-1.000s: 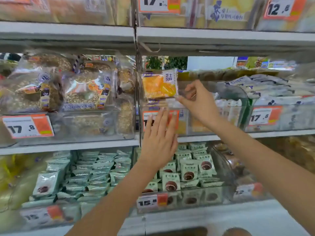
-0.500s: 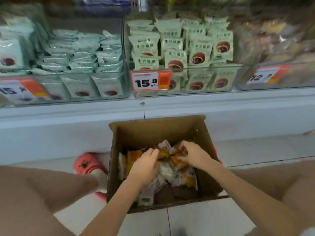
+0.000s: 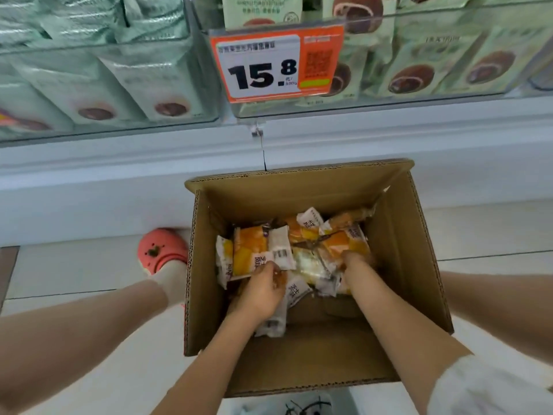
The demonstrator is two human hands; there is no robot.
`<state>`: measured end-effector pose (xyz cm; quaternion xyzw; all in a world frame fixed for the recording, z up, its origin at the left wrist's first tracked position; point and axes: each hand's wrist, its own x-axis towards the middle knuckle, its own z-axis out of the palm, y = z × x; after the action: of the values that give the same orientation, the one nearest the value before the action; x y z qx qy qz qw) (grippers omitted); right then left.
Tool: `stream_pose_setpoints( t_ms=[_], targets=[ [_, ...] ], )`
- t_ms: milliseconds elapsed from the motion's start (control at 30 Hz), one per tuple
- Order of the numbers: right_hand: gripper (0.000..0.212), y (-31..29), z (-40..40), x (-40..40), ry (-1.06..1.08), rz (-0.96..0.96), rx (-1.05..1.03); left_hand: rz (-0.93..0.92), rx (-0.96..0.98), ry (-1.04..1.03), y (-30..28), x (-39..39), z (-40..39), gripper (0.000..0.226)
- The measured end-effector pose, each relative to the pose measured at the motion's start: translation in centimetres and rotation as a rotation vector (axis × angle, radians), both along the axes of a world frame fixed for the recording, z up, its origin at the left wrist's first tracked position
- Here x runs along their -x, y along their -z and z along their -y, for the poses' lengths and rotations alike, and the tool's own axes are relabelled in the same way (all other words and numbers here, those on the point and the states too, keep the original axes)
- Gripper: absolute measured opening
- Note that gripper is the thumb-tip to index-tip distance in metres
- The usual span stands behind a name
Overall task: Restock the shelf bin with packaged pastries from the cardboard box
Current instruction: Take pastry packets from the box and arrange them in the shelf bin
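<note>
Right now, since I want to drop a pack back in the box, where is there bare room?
Bare cardboard floor shows in the near part of the cardboard box, between both forearms. The far half is crowded with pastry packs, where the left hand and right hand dig.

Plain brown corrugated board is being shown by the cardboard box (image 3: 398, 235); orange-yellow and white wrappers with dark lettering and a black barcode are being displayed by the packaged pastries (image 3: 254, 254). Pale green packs (image 3: 419, 64) printed with brown rounds are being presented above, beside an orange-and-white price tag (image 3: 276, 62) with black numerals. A coral-pink shoe (image 3: 161, 250) is being shown on pale flooring.
</note>
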<state>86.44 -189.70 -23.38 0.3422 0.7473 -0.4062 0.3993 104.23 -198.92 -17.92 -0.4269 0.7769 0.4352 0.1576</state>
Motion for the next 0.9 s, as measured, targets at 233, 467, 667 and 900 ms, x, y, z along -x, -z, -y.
stream_pose_setpoints(
  t_ms=[233, 467, 667, 900],
  targets=[
    [0.044, -2.0, 0.4, -2.8, 0.228, 0.178, 0.265, -0.022, -0.048, -0.076, 0.7, 0.1, -1.4, 0.030],
    [0.024, -4.6, -1.5, -3.5, 0.257, 0.348, 0.365, -0.088, -0.329, -0.460, -0.9, 0.4, -2.4, 0.016],
    [0.026, -11.3, -1.0, -8.2, -0.012, 0.316, 0.508, -0.303, -0.973, -0.859, -3.8, 0.6, -2.8, 0.048],
    [0.040, -14.9, -4.1, -8.3, -0.250, -0.033, 0.722, -0.714, -0.909, -0.884, -6.6, 0.4, -2.7, 0.062]
  ],
)
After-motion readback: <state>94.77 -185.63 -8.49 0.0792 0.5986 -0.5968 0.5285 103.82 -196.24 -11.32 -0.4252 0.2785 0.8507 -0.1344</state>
